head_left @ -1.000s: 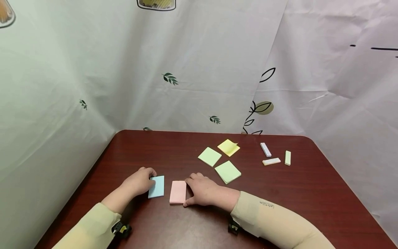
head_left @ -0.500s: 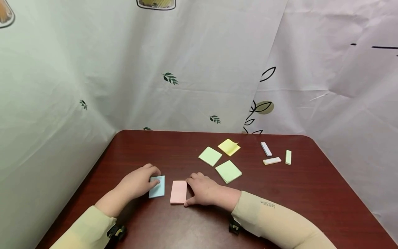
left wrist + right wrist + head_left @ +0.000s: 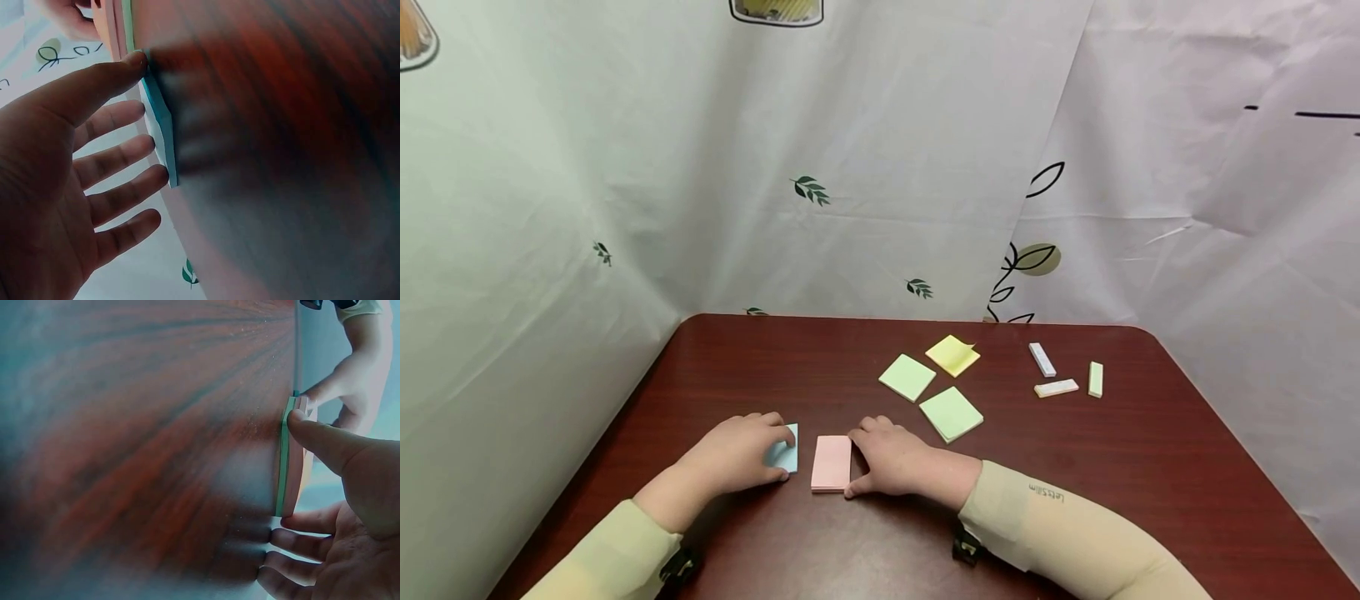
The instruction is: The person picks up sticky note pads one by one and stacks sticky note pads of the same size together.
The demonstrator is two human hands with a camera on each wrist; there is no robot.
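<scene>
Grips a pink pad (image 3: 831, 462) in the right hand (image 3: 891, 457), with the thumb at the near end and the index finger at the far end. Lies flat on the tabletop (image 3: 737, 358), with a green layer (image 3: 283, 465) beneath. Partly covers a blue pad (image 3: 782, 458) with the left hand (image 3: 737, 454), to the left of the pink pad across a narrow gap. Touches at the near end with the thumb; cannot tell whether pinched or merely touched. Includes, farther back, two green pads (image 3: 951, 414) near a yellow pad (image 3: 953, 355) with one lifted corner; includes, farther right, three narrow strips (image 3: 1056, 388), set apart.
</scene>
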